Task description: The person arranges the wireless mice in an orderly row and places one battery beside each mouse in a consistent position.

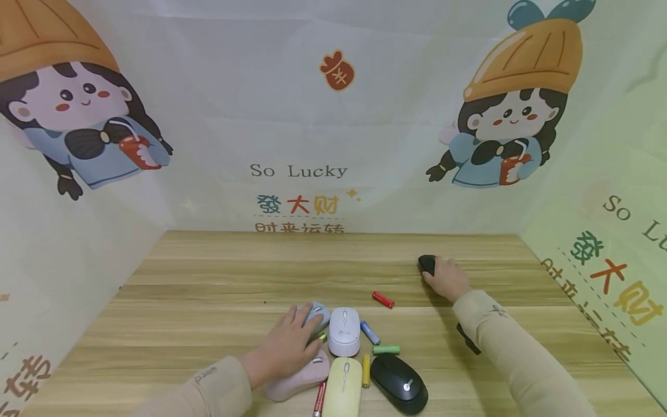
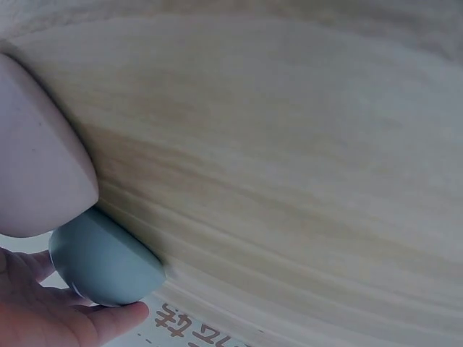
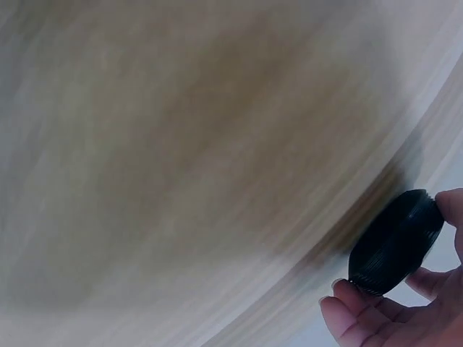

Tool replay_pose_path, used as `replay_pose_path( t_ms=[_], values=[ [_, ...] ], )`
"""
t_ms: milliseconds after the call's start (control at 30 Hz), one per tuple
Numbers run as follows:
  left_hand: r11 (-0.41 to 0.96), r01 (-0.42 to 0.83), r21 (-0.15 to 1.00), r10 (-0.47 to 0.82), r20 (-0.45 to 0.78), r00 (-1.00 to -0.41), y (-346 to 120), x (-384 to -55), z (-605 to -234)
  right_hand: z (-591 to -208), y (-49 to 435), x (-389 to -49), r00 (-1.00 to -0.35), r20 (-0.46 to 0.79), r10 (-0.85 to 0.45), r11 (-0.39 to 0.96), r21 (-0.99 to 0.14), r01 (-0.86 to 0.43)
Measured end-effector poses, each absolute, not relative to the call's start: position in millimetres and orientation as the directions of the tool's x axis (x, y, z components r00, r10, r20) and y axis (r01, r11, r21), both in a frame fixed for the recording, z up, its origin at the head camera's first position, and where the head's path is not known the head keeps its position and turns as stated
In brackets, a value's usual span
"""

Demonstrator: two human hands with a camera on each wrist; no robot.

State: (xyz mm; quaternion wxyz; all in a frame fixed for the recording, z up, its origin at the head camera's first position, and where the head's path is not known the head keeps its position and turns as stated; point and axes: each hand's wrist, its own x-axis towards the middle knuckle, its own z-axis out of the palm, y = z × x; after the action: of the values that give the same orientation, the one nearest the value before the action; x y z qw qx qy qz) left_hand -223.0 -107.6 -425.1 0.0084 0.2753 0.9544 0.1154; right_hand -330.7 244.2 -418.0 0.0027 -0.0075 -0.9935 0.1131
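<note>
My left hand (image 1: 286, 347) holds a blue computer mouse (image 1: 319, 317) on the table, its fingers spread over the shell. In the left wrist view, fingers lie along the far side of this blue mouse (image 2: 105, 256). A pink mouse (image 1: 299, 379) is under and beside that hand, and a yellow-green battery (image 1: 323, 336) shows by the fingers. Far to the right, my right hand (image 1: 449, 278) grips a black mouse (image 1: 427, 264). The right wrist view shows the thumb and fingers around the edges of this black mouse (image 3: 396, 242).
Close together stand a white mouse (image 1: 344, 331), a yellow mouse (image 1: 344, 387) and another black mouse (image 1: 400, 383). Batteries lie among them: blue (image 1: 370, 332), green (image 1: 386, 350), yellow (image 1: 366, 370) and red (image 1: 319, 399). Another red battery (image 1: 383, 299) lies farther back. Printed cloth (image 1: 396, 145) encloses the wooden table (image 1: 234, 272).
</note>
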Motion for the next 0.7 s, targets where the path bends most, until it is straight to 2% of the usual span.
replay_pose_path(
  t_ms=[200,700],
  values=[
    [0.820,0.526,0.225,0.529,0.051,-0.847,-107.0,-221.8,-424.2,-423.2,243.6,-330.1,-1.000,0.022,0.012,0.986,-0.169,0.008],
    [0.822,0.520,0.230,0.518,0.074,-0.852,-106.7,-221.9,-425.7,-422.5,239.1,-328.1,-1.000,-0.014,0.018,0.991,-0.135,0.020]
  ],
)
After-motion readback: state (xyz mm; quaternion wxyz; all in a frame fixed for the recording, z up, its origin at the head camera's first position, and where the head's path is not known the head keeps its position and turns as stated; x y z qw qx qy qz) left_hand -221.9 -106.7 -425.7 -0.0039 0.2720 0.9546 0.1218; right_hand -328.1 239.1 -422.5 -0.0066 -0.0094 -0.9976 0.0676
